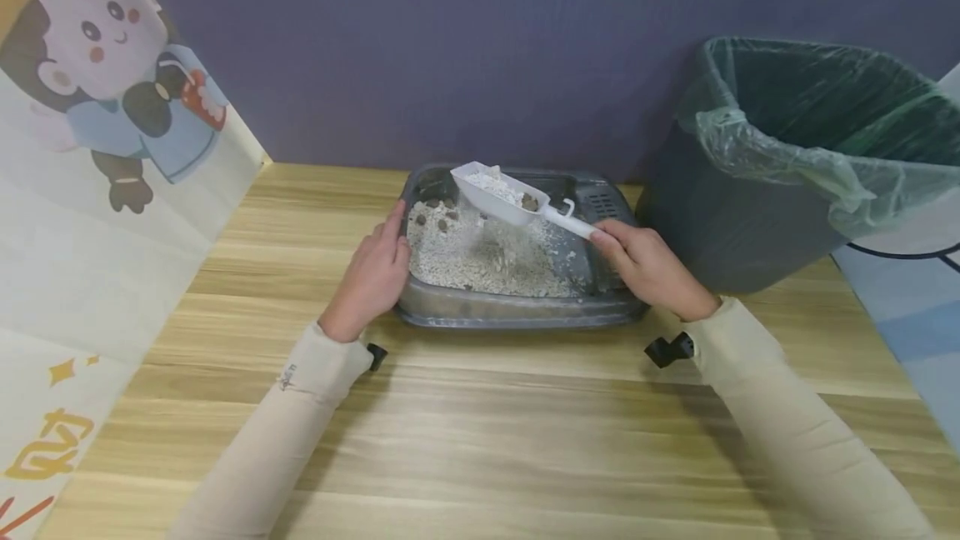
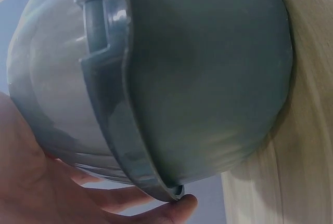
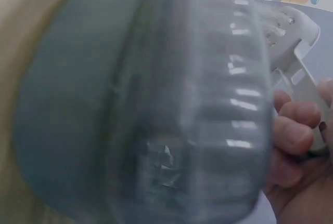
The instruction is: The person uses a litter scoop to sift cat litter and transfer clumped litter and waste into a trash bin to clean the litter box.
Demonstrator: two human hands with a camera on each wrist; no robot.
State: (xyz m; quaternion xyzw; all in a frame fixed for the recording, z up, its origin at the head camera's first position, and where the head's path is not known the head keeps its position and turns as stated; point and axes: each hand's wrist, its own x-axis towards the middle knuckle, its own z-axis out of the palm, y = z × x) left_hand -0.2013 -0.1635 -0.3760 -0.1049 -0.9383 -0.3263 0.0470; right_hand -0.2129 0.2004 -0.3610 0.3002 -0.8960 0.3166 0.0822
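Held by its handle (image 1: 573, 223) in a person's right grip (image 1: 648, 267), fingers curled round it, a white scoop (image 1: 491, 205) hangs tilted above the tray (image 1: 517, 308), carrying litter (image 1: 495, 184) and a dark lump (image 1: 529, 202) as grains (image 1: 498, 250) fall beneath. The left grip (image 1: 375, 269) lies spread, its fingers touching the tray's left rim; more lumps (image 1: 442, 225) sit inside that end. A bin (image 1: 720, 223) stands just beside the tray's right end. A steeper tilt or hard shake could throw the load past the tray's rim onto the bench (image 1: 525, 440); slack left fingers might let the tray slide. The left wrist view alone reveals a slot (image 2: 95, 25) in the tray's end; only the head view shows the tray's contents and the bin's bag (image 1: 795, 161).
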